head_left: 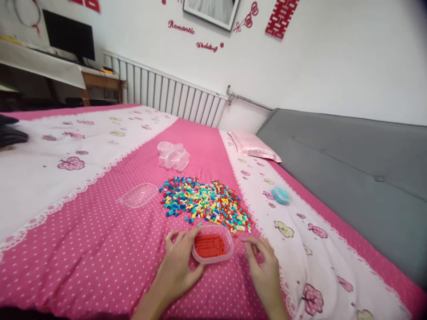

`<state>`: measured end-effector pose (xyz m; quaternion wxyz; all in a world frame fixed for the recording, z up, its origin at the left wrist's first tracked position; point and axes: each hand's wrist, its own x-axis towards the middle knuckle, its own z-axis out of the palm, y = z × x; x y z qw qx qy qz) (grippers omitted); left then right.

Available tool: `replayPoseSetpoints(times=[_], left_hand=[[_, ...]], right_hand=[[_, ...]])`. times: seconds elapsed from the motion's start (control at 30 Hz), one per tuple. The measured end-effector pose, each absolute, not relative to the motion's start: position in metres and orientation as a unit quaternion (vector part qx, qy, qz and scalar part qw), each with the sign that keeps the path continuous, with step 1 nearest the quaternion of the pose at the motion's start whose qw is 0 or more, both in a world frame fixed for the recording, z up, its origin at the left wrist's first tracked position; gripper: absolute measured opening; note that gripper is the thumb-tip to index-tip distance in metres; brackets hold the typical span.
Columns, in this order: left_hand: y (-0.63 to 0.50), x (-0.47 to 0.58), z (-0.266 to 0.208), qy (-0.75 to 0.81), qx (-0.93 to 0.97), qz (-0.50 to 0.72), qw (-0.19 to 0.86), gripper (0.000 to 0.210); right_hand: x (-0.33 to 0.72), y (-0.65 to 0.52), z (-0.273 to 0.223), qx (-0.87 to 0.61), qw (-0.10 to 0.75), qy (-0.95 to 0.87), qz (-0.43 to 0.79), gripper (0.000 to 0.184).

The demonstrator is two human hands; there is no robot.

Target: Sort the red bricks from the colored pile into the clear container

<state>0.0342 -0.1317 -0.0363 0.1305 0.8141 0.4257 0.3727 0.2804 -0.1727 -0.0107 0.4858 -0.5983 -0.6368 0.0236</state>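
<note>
My left hand [182, 260] grips the left side of a clear plastic container [230, 251], its fingers at the rim and the thumb low by the near side. Red building bricks [209, 246] lie packed in rows inside it. Just right of the container is my right hand [263, 262], fingers curled and thumb close to them; anything between the fingertips is too small to make out. Beyond the container spreads a loose pile of small multicoloured bricks [203, 200], in blue, red, yellow, green and white.
A clear lid [138, 195] lies left of the pile, and several clear containers [173, 156] sit behind it. A light-blue round item [281, 195] rests to the right. The pink bedspread [133, 249] has soft folds; a pillow [251, 146] lies by the grey headboard [350, 173].
</note>
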Motion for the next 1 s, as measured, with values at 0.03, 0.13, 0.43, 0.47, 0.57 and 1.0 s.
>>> replayPoseSetpoints(times=[0.03, 0.13, 0.43, 0.47, 0.57, 1.0], left_hand=[[-0.132, 0.034, -0.035, 0.431, 0.812, 0.374, 0.126, 0.071], [-0.132, 0.033, -0.034, 0.444, 0.805, 0.377, 0.112, 0.075], [-0.128, 0.033, -0.04, 0.452, 0.801, 0.39, 0.047, 0.071], [-0.128, 0.033, -0.04, 0.453, 0.8, 0.39, 0.046, 0.07], [-0.129, 0.033, -0.04, 0.461, 0.794, 0.393, 0.048, 0.068], [-0.13, 0.026, -0.047, 0.471, 0.753, 0.448, 0.099, 0.053]], right_hand=[[0.28, -0.177, -0.025, -0.617, 0.514, -0.596, 0.024, 0.028], [0.276, -0.182, -0.062, -0.645, 0.538, -0.541, 0.044, 0.037], [0.264, -0.18, -0.076, -0.666, 0.446, -0.598, -0.024, 0.037], [0.264, -0.18, -0.074, -0.665, 0.439, -0.603, -0.034, 0.035], [0.262, -0.181, -0.069, -0.669, 0.425, -0.607, -0.059, 0.031], [0.255, -0.183, -0.055, -0.67, 0.43, -0.601, -0.065, 0.029]])
